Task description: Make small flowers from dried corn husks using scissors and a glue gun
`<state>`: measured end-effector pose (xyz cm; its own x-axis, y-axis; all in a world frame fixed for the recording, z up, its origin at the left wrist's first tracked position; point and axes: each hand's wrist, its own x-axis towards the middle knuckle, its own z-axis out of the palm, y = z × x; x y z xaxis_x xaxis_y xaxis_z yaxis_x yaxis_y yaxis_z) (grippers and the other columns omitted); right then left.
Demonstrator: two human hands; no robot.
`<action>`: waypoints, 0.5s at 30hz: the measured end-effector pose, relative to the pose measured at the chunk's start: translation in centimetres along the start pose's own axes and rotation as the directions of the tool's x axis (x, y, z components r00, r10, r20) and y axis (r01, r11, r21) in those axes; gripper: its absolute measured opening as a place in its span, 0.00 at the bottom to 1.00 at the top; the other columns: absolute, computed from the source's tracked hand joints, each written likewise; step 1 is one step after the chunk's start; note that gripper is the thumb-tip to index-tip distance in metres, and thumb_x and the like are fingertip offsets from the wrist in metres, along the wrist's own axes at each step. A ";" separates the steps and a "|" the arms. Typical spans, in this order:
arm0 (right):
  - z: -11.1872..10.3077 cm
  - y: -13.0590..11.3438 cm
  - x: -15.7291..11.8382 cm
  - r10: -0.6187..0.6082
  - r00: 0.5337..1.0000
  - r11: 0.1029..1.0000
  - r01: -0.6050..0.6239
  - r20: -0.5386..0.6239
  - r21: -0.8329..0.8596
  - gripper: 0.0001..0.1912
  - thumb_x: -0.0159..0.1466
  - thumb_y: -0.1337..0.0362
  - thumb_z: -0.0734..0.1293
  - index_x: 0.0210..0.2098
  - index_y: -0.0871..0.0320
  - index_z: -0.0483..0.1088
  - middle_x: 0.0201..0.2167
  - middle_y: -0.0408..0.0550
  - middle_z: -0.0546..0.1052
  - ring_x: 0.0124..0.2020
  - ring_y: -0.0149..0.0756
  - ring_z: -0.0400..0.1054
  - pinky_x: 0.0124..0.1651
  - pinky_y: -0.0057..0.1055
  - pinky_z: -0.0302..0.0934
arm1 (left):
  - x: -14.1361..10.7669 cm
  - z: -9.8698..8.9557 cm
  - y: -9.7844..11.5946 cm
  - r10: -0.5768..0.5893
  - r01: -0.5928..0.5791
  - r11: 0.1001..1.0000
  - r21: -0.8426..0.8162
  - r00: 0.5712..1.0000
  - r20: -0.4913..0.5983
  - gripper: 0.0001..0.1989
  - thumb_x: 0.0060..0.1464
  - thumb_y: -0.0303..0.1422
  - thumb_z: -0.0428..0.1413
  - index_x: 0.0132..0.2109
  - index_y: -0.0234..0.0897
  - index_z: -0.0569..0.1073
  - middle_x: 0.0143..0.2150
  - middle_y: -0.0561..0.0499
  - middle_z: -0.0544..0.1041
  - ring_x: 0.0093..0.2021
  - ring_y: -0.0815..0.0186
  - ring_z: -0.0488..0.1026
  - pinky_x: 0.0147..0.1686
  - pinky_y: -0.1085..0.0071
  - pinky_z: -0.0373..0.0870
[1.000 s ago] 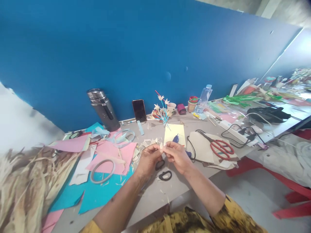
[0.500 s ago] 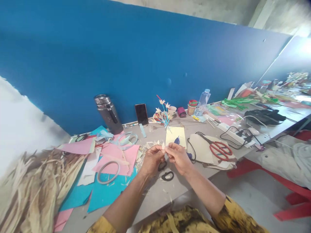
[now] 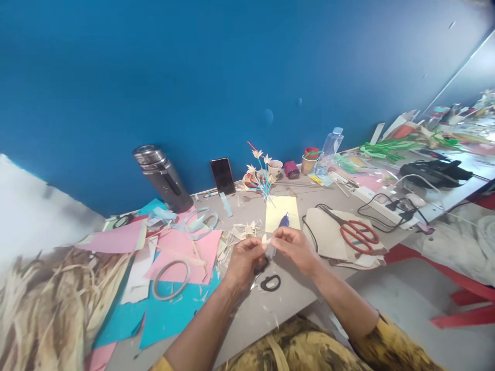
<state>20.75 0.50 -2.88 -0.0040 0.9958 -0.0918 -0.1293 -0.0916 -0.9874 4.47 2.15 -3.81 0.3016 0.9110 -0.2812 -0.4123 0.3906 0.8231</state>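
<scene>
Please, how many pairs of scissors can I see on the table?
2 are clear: red-handled scissors at right, and black-handled scissors near the left hand, partly hidden. A dark looped thing at far left is unclear; others may be covered.

Bright, pale light toward right; glare on tabletop (image 3: 444, 201); dry strips (image 3: 50, 309) blurred, stretched at left edge.

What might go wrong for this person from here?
The small pale piece at the fingertips of the left hand and right hand could slip or tear. If dropped, it might get lost among the similarly pale scraps just beyond. The black-handled scissors lie close by the left hand, so a wrist could knock them.
</scene>
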 end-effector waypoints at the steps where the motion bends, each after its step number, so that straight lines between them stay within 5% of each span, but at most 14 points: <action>1: -0.1 0.0 0.2 -0.015 1.000 0.999 0.016 0.007 -0.029 0.17 0.54 0.52 0.76 0.28 0.59 0.72 0.20 0.38 0.65 0.20 0.24 0.50 0.23 0.26 0.41 | 0.0 0.1 0.0 -0.007 0.007 1.000 0.006 1.000 -0.007 0.16 0.36 0.35 0.72 0.26 0.33 0.74 0.17 0.58 0.66 0.18 0.75 0.60 0.23 0.74 0.55; 5: -0.6 -0.1 1.0 0.013 1.000 0.999 -0.013 0.005 -0.052 0.17 0.56 0.51 0.73 0.27 0.59 0.74 0.16 0.37 0.62 0.19 0.24 0.48 0.22 0.26 0.40 | 0.1 0.3 0.5 0.009 -0.006 0.999 0.042 0.997 -0.073 0.18 0.35 0.34 0.71 0.35 0.33 0.78 0.20 0.57 0.69 0.18 0.76 0.60 0.22 0.75 0.55; 9: -0.9 -0.1 2.0 0.050 0.997 0.998 -0.053 -0.056 -0.047 0.18 0.55 0.50 0.72 0.28 0.60 0.76 0.22 0.43 0.70 0.20 0.25 0.51 0.22 0.26 0.41 | 0.8 -0.6 1.5 0.134 -0.102 0.984 0.148 0.966 -0.222 0.19 0.37 0.36 0.69 0.38 0.33 0.78 0.24 0.55 0.73 0.19 0.76 0.62 0.22 0.76 0.56; 15: -0.1 -0.5 2.8 0.058 0.997 0.997 -0.060 -0.051 -0.047 0.17 0.55 0.51 0.72 0.26 0.60 0.76 0.19 0.41 0.68 0.19 0.24 0.51 0.22 0.25 0.41 | 1.1 -1.2 1.9 0.067 -0.043 0.982 0.186 0.990 -0.127 0.18 0.42 0.42 0.67 0.34 0.33 0.76 0.27 0.54 0.73 0.20 0.75 0.65 0.21 0.76 0.57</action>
<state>20.89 3.37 -2.64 0.0389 0.9871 -0.1551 -0.0817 -0.1515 -0.9851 2.96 4.03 -3.15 0.1618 0.9445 -0.2858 -0.2576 0.3200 0.9117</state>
